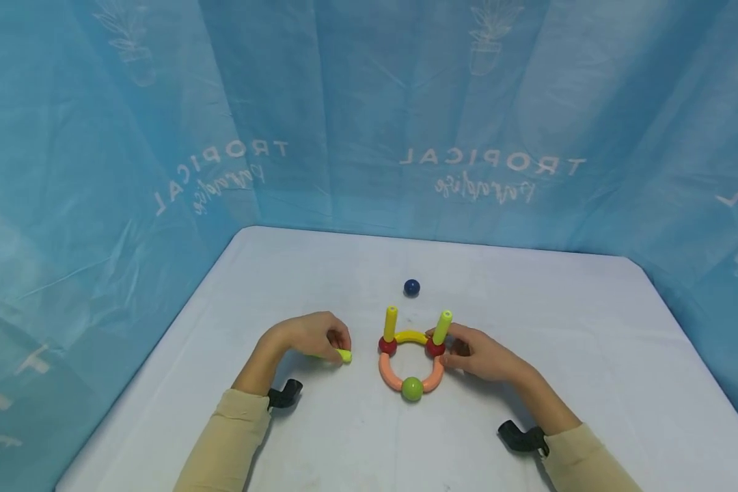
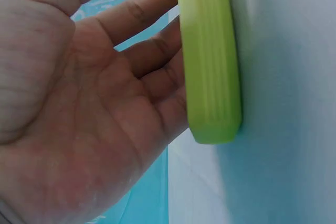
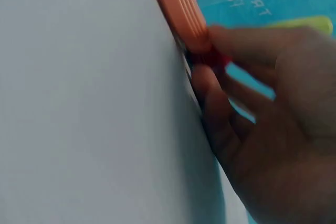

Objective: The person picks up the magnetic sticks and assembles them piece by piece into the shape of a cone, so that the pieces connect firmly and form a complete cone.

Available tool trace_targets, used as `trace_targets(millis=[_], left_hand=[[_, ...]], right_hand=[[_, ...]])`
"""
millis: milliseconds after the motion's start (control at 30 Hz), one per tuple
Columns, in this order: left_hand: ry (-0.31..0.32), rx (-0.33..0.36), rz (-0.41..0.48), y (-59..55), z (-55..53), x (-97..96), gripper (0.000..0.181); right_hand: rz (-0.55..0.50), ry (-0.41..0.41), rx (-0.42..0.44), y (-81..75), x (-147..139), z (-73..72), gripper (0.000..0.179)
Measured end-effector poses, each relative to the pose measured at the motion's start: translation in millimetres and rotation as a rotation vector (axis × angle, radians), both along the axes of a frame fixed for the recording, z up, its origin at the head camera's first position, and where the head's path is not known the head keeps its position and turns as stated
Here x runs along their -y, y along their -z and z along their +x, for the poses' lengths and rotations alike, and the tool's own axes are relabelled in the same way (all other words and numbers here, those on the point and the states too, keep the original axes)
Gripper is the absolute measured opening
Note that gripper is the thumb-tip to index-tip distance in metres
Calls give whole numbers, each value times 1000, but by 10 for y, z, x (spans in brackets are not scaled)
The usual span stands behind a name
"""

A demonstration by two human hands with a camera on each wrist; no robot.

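My left hand pinches a yellow-green stick low over the table, to the left of a ring of toy rods and balls. The ring has two orange curved rods, a yellow curved rod, a green ball and two red balls. From the left red ball a yellow stick stands up; a lime stick rises from the right one, leaning slightly. At that right red ball my right hand grips with thumb and fingers, the thumb beside the orange rod's end.
A dark blue ball lies behind the ring on the white table. Blue printed curtains hang behind and beside the table. Each wrist wears a black camera mount.
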State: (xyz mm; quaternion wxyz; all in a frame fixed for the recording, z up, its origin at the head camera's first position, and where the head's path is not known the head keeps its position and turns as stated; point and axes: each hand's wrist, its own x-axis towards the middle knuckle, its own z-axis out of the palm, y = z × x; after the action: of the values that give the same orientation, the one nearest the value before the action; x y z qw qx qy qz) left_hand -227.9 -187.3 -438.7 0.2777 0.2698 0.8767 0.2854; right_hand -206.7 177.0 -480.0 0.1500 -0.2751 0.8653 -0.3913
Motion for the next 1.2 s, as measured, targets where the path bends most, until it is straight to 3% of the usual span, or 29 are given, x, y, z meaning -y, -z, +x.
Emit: trace_targets(millis=[167,567,800,1200], left_hand=[[-35,-32,-2,23,-18,-34,16],[-133,-139,108,-54,-65,-34,15],[-201,-144,159,-123,-35,-53,16],[-233,-211,292,-191,-9,-78,18]], right_hand=[[6,-74,-15,-33,-26,22,46],[7,-33,-9,-41,17,34,39],[16,20,-20,21,42,39,37],[1,39,-59,30,64,40,38]])
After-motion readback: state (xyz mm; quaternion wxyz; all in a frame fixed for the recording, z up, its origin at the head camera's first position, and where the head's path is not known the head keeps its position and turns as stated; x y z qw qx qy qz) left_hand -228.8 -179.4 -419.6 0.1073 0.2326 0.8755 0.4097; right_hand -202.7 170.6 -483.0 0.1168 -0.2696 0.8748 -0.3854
